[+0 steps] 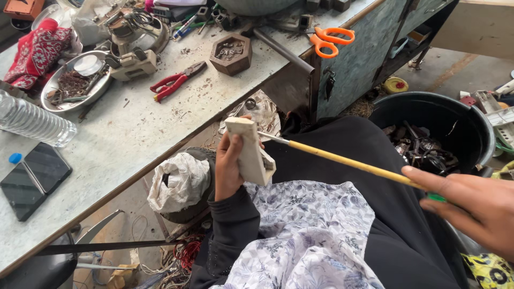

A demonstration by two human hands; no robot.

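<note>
The left hand (pixel 227 166) is closed around a cream plastic block (pixel 250 152), holding it upright over the lap, so its side faces the tool. The right hand (pixel 474 206) grips the green end of a long yellow-handled screwdriver (pixel 353 163), whose metal tip meets the block just beside the left fingers, seemingly to pry or turn something there. Beyond the left hand stands the workbench (pixel 134 134) with red pliers (pixel 174 83); beyond the right hand, a black bucket (pixel 471 120) of scrap parts sits within easy reach.
</note>
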